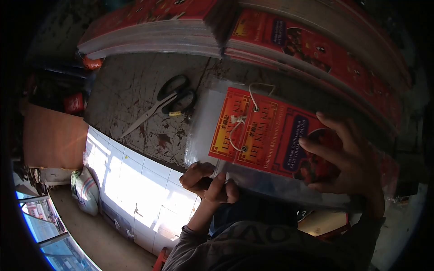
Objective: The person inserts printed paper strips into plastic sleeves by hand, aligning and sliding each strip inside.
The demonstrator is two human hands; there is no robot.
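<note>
Your right hand [355, 165] spreads its fingers [326, 153] over red "LEE KUM KEE" cards [278, 135] at the worktop's [115, 90] near edge. Your left hand [209, 184] curls beside clear plastic [202, 122]; whether its fingers pinch cannot be told.

Red-and-yellow printed card [282, 135], pale knotted cord [238, 119] at its two eyelets [244, 148], lies face up against clear plastic [197, 128].

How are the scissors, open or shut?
Shut. The scissors lie on the scratched tabletop with their blades together, coming to one point instead of spreading into a V.
</note>
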